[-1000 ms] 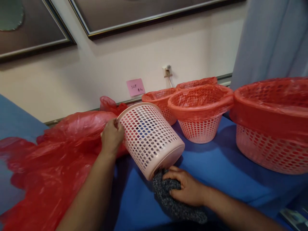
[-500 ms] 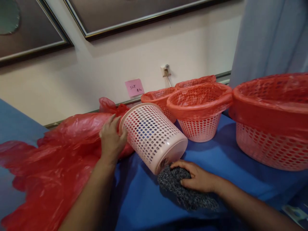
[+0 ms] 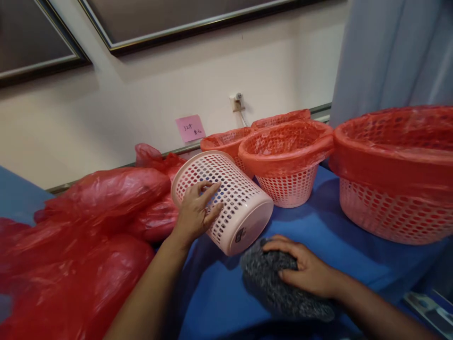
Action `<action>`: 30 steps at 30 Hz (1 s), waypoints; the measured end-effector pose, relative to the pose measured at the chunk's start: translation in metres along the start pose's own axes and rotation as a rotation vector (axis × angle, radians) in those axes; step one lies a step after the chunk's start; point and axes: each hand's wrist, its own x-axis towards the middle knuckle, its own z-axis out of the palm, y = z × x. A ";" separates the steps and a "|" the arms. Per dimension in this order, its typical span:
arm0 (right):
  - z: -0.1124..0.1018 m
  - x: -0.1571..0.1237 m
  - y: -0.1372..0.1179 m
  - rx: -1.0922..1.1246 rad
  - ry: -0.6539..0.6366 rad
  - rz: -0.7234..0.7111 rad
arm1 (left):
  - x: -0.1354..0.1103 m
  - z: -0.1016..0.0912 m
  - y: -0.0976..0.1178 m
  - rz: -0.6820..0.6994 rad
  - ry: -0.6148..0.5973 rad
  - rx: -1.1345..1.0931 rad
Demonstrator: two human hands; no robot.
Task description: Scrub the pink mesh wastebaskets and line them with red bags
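Two hands at centre frame: left hand (image 3: 196, 212) spread open on bare pink basket (image 3: 233, 208), tipped sideways on blue table (image 3: 318, 226); right hand (image 3: 304, 269) clutching grey cloth (image 3: 276, 288) below it. Lined baskets (image 3: 286, 160) at right apparently finished; pink one unlined, red bags (image 3: 88, 226) loose at left.

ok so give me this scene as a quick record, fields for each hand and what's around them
left hand: fingers spread on the side wall of the pink basket
pink basket: unlined, tipped over, base toward the camera, on the blue table cover
right hand: palm down on the grey cloth, close to the basket's base
left side: heap of red plastic bags
behind and right: four lined baskets, upright, red bags folded over their rims
wall: pink note
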 end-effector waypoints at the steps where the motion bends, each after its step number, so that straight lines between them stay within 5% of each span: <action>1: -0.001 0.000 0.002 -0.033 0.182 -0.018 | -0.003 0.000 -0.002 0.001 0.004 0.012; 4: 0.002 0.012 0.005 -0.196 0.708 -0.093 | -0.004 0.001 -0.002 0.000 -0.011 0.040; 6: 0.009 0.027 0.005 -0.321 0.815 -0.184 | -0.001 0.001 0.000 -0.006 -0.020 0.051; 10: 0.025 0.049 0.015 -0.475 0.712 -0.205 | 0.001 0.000 0.002 -0.019 -0.039 0.082; 16: 0.023 0.045 0.053 -0.379 0.415 0.335 | -0.011 0.000 -0.003 -0.017 -0.024 0.084; 18: 0.018 0.045 0.055 -0.307 0.455 0.328 | -0.014 0.000 -0.003 -0.021 -0.018 0.084; 22: 0.018 0.056 0.044 -0.270 0.795 0.086 | -0.019 0.001 -0.001 -0.035 -0.003 0.083; 30: 0.018 0.056 0.062 -0.450 0.439 0.306 | -0.031 0.005 -0.001 -0.066 0.040 0.104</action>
